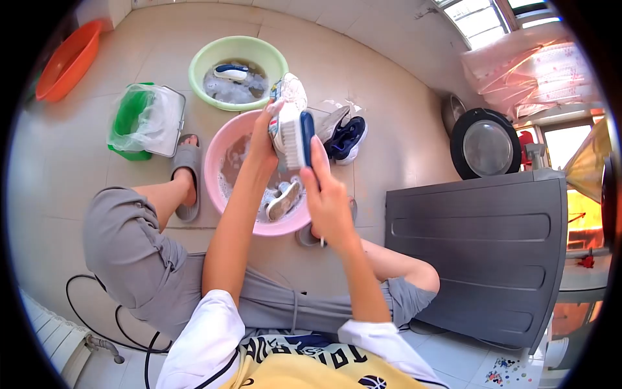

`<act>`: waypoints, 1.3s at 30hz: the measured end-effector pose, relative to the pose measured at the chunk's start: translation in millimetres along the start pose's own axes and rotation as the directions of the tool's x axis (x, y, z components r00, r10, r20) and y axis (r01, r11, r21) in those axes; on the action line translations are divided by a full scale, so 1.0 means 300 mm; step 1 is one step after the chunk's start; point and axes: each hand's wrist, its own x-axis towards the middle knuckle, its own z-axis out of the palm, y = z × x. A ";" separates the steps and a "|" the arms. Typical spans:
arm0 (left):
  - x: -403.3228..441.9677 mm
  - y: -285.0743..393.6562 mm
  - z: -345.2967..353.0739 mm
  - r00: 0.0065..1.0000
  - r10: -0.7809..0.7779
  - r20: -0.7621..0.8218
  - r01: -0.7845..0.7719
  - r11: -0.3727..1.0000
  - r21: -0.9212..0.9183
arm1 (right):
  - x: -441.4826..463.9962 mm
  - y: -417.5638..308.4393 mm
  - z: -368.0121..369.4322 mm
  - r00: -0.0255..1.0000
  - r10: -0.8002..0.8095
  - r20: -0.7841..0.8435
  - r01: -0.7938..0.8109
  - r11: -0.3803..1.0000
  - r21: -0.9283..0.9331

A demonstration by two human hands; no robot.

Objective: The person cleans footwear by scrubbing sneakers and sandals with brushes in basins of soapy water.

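Observation:
My left hand (pixel 262 133) is closed around a white sneaker (pixel 291 91), held up over the pink basin (pixel 212 172). In my right hand (pixel 327 201) is a scrub brush (pixel 307 133) with a blue back and white bristles. The bristles face left and lie against the sneaker's side, covering part of it. Below, inside the pink basin, another shoe (pixel 283 202) rests tilted in cloudy, sudsy water.
Behind stands a light green basin (pixel 197 74) with murky water and a blue-and-white object (pixel 232 71). Dark and light shoes (pixel 348 137) sit on the floor at right. A green bin (pixel 133 120) is at left, an orange basin (pixel 91 48) beyond, a grey washing machine (pixel 473 240) at right.

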 end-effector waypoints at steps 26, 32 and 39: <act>-0.083 0.005 0.020 0.999 -0.015 0.049 0.011 0.997 0.071 | 0.161 0.068 -0.028 0.940 0.335 0.064 -0.341 0.930 0.134; -0.107 -0.010 0.082 0.998 0.041 -0.053 -0.025 0.963 0.267 | 0.026 0.059 -0.011 0.961 0.271 -0.051 -0.259 0.951 0.167; -0.045 0.055 0.012 0.989 0.102 0.104 -0.118 0.978 0.169 | 0.048 0.066 0.047 0.990 0.006 -0.143 0.012 0.992 0.127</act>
